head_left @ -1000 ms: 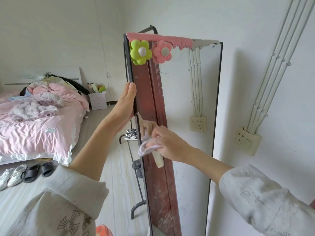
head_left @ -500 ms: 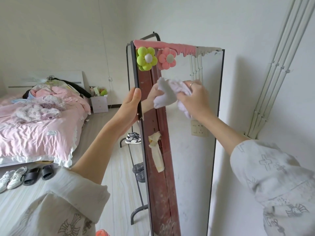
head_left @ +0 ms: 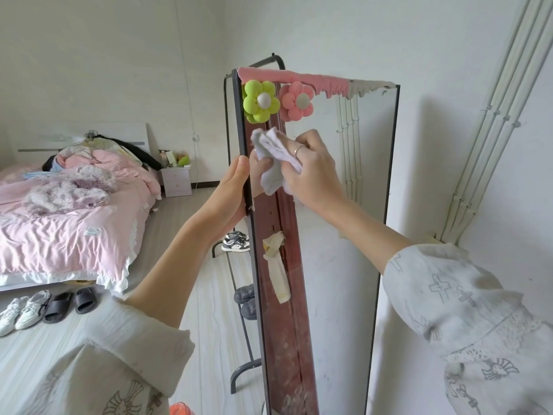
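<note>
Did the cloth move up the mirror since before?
Yes. The cloth went up the mirror, from beside the tape to just under the flowers.

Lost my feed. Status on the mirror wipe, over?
Left hand grips mirror edge. Right hand presses cloth on glass. Green flower just above; nothing blocking.

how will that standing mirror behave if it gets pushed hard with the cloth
The standing mirror is tall and narrow on a thin metal stand, so it would probably rock or tip. The left hand gripping its edge likely steadies it. Being glass, it is probably fragile and slick. The cloth in the right hand looks floppy, so it should cushion little.
</note>
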The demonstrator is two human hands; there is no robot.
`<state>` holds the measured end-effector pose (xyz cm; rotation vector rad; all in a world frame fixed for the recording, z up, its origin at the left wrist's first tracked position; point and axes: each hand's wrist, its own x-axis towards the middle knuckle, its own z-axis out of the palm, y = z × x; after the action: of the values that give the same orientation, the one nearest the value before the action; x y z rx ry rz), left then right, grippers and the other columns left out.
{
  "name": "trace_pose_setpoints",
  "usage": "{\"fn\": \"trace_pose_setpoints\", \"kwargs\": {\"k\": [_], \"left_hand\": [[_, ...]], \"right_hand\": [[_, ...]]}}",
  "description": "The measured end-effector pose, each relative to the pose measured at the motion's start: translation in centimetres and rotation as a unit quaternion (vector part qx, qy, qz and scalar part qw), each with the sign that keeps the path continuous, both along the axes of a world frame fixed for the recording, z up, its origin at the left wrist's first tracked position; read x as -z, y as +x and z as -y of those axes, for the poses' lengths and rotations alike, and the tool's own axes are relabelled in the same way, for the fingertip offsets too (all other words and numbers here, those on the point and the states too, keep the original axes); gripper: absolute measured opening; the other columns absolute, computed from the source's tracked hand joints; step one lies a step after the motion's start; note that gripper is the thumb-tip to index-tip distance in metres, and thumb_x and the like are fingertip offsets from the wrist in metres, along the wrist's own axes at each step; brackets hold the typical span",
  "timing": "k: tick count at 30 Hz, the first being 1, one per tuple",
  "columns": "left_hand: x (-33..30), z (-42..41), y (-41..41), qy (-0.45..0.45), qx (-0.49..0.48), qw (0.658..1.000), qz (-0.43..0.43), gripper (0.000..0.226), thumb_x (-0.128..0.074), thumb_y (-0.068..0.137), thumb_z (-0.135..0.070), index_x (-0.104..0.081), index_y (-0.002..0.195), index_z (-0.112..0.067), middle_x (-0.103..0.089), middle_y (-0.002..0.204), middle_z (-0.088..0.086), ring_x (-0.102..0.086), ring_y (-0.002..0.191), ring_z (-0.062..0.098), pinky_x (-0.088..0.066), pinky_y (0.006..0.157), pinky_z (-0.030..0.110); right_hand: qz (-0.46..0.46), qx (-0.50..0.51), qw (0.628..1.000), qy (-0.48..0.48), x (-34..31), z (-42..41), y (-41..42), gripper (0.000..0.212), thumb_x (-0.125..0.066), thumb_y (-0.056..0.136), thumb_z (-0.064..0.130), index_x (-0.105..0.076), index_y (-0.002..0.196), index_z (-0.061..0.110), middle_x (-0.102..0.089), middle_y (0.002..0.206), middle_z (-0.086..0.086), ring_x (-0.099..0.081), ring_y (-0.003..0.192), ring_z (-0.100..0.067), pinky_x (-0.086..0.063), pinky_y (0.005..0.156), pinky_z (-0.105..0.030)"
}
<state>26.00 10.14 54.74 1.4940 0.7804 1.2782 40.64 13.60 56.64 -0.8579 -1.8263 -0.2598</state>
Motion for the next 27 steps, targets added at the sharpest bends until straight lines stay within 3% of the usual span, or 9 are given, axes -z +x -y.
{"fn": "trace_pose_setpoints", "kwargs": {"k": [5, 9, 13, 18, 20, 22, 25, 26, 27], "left_hand": [[1.0, -0.9, -0.6, -0.036, 0.039, 0.999, 0.0, 0.057, -0.009, 0.098, -0.049, -0.049, 0.125, -0.019, -0.06, 0.126, 0.006, -0.057, 0.116, 0.016, -0.047, 0.096, 0.032], [2.1, -2.4, -1.5, -0.088, 0.01, 0.996, 0.027, 0.081, -0.034, 0.084, -0.068, -0.011, 0.147, -0.023, -0.028, 0.151, 0.006, -0.043, 0.13, 0.016, -0.03, 0.111, 0.041], [2.9, -2.5, -1.9, -0.059, -0.009, 0.998, -0.002, 0.101, -0.048, 0.065, -0.082, -0.012, 0.145, -0.033, -0.01, 0.156, -0.007, -0.016, 0.142, 0.013, -0.014, 0.116, 0.047], [3.7, -2.0, -0.5, -0.047, -0.045, 0.998, -0.007, 0.081, -0.034, 0.08, -0.071, -0.01, 0.144, -0.029, -0.005, 0.156, 0.0, -0.009, 0.143, 0.018, -0.014, 0.116, 0.048], [4.4, -1.4, -0.2, -0.045, -0.075, 0.996, -0.028, 0.075, -0.034, 0.081, -0.069, -0.018, 0.137, -0.022, 0.001, 0.151, 0.01, -0.001, 0.14, 0.03, -0.014, 0.114, 0.054], [5.0, -0.7, 0.1, -0.033, -0.09, 0.994, -0.05, 0.058, -0.031, 0.086, -0.063, -0.025, 0.124, -0.02, 0.001, 0.146, 0.017, 0.0, 0.136, 0.038, -0.016, 0.111, 0.06], [5.5, 0.1, 0.3, -0.015, -0.097, 0.994, -0.054, 0.041, -0.032, 0.088, -0.058, -0.043, 0.106, -0.023, -0.03, 0.141, 0.026, -0.029, 0.133, 0.04, -0.025, 0.109, 0.055], [5.5, 0.4, 0.4, -0.006, -0.111, 0.992, -0.055, 0.037, -0.031, 0.09, -0.056, -0.048, 0.091, -0.023, -0.048, 0.121, 0.024, -0.045, 0.118, 0.033, -0.03, 0.105, 0.047], [5.5, 0.5, 0.5, 0.0, -0.13, 0.99, -0.056, 0.035, -0.03, 0.092, -0.052, -0.047, 0.076, -0.026, -0.048, 0.094, 0.016, -0.046, 0.095, 0.026, -0.033, 0.093, 0.039]], "right_hand": [[0.088, -0.05, 0.993, 0.06, 4.5, 0.6, 0.0, 0.036, -0.051, 0.087, 0.015, -0.061, 0.121, 0.013, -0.056, 0.092, -0.015, -0.045, 0.083, -0.021, -0.041, 0.074, -0.019], [0.123, -0.073, 0.988, 0.05, 8.6, 1.3, 0.6, 0.04, -0.063, 0.082, 0.002, -0.063, 0.119, 0.017, -0.056, 0.091, -0.013, -0.049, 0.078, -0.027, -0.048, 0.072, -0.028], [0.088, -0.109, 0.99, -0.008, 12.9, 1.9, 0.5, 0.04, -0.06, 0.081, 0.002, -0.063, 0.114, 0.025, -0.058, 0.092, -0.008, -0.054, 0.082, -0.029, -0.052, 0.069, -0.035], [0.21, -0.093, 0.966, -0.121, 17.5, 2.6, 2.4, 0.024, -0.049, 0.082, 0.015, -0.071, 0.092, 0.012, -0.046, 0.09, 0.001, -0.044, 0.084, -0.012, -0.054, 0.06, -0.031], [0.241, -0.099, 0.952, -0.16, 17.6, 3.1, 3.1, 0.013, -0.055, 0.078, 0.005, -0.066, 0.085, 0.003, -0.049, 0.088, -0.003, -0.045, 0.078, -0.014, -0.053, 0.059, -0.033], [0.269, -0.113, 0.938, -0.188, 16.3, 3.6, 3.9, 0.019, -0.058, 0.077, 0.0, -0.07, 0.09, 0.005, -0.055, 0.089, -0.003, -0.043, 0.077, -0.009, -0.048, 0.066, -0.024], [0.193, -0.088, 0.953, -0.216, 12.8, 4.0, 5.0, 0.025, -0.054, 0.083, 0.006, -0.071, 0.1, 0.014, -0.053, 0.096, 0.01, -0.045, 0.089, -0.004, -0.042, 0.081, -0.016], [0.126, -0.078, 0.967, -0.208, 11.5, 3.7, 5.2, 0.022, -0.055, 0.082, 0.011, -0.069, 0.099, 0.011, -0.05, 0.094, 0.006, -0.048, 0.087, -0.008, -0.045, 0.078, -0.019], [0.064, -0.065, 0.978, -0.188, 10.2, 3.3, 5.4, 0.021, -0.057, 0.081, 0.013, -0.067, 0.098, 0.006, -0.047, 0.092, 0.003, -0.05, 0.084, -0.014, -0.043, 0.072, -0.021]]}}
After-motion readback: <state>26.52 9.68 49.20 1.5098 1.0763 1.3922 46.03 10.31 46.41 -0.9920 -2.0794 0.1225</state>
